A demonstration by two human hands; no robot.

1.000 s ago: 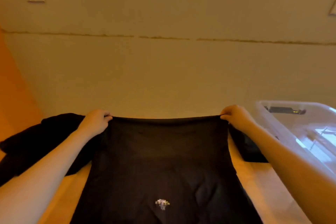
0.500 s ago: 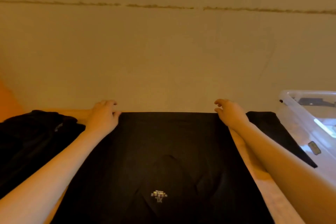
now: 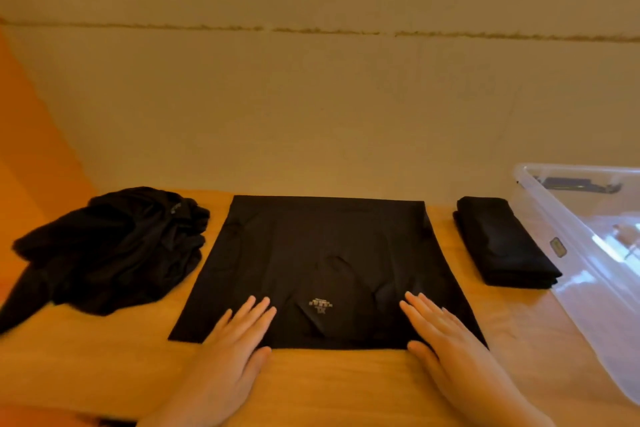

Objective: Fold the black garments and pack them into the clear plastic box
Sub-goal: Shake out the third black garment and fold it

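- Progress check: one folded garment sits finished on the bench, just beside the clear plastic box but not in it. So folded, not packed.
- The box itself is over on the right, running off the frame. I can't see any black clothing inside it, just some small dark thing near the far wall that I can't identify.
- The spread garment is laid flat in the middle, little pale logo facing up near the front. Looks like the smoothing stage to me, with the real folds not yet made.
- Left hand is flat with fingers spread, fingertips on the front edge of the cloth and palm on the wood. Right hand is doing the same on the other side, flat and pressing, not pinching anything.
- Left of that is an unfolded pile, all bunched up, so I'd guess there's plenty of work left.
- Room-wise: the spread piece nearly reaches the wall at the back, and there's a strip of bare wood on each side of it. Folding inward should be fine, but the folded stack is close to the box wall, so lifting it over the rim needs a bit of care.
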